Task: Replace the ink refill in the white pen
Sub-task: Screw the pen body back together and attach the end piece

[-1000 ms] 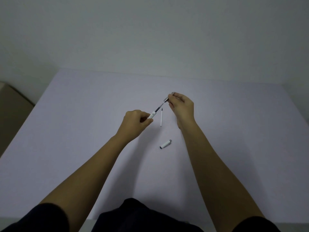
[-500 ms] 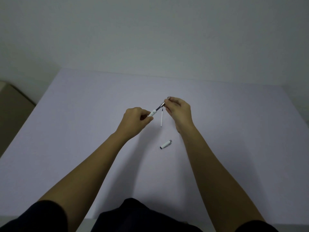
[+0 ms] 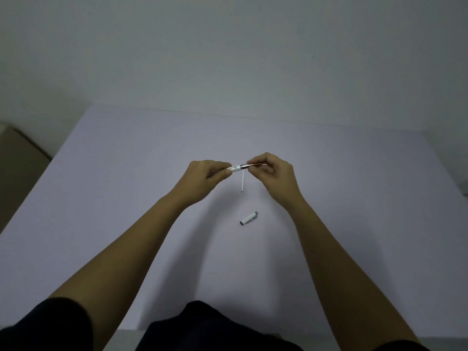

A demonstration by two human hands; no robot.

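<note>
Near edge: dark sleeves [image 3: 45,325] at both bottom corners, dark clothing at bottom centre, two bare forearms reaching out over a pale lavender table [image 3: 101,198].

Next out, white pen cap [image 3: 249,218] lies flat on the table between the forearms, nearer the right one. Long axis diagonal: dark open mouth toward near-left, grey closed end toward far-right. Touching nothing else.

Further out, loose refill [image 3: 243,182], thin white stick flat on the table, long axis running near-to-far with slight tilt. Its far end passes under the pen and is hidden there. Well apart from the cap.

Above that, both hands held up off the table, meeting in the middle. Left hand [image 3: 206,173] curled closed, thumb and forefinger tips pinched on the white pen [image 3: 236,168] barrel; most of the barrel hidden in the fist, only a short white stub shows. Right hand [image 3: 274,173] with fingers [image 3: 258,160] bent in, thumb and forefinger pinched closed on the grey metal front section at the pen's right end. Pen long axis near horizontal across the view, left to right, white end left, grey end right, right end very slightly higher. Cannot tell if the two pen sections are fully seated; the joint is too small.

Farthest: table back edge, plain grey-white wall [image 3: 228,59], tan box [image 3: 17,158] at left beside the table.
</note>
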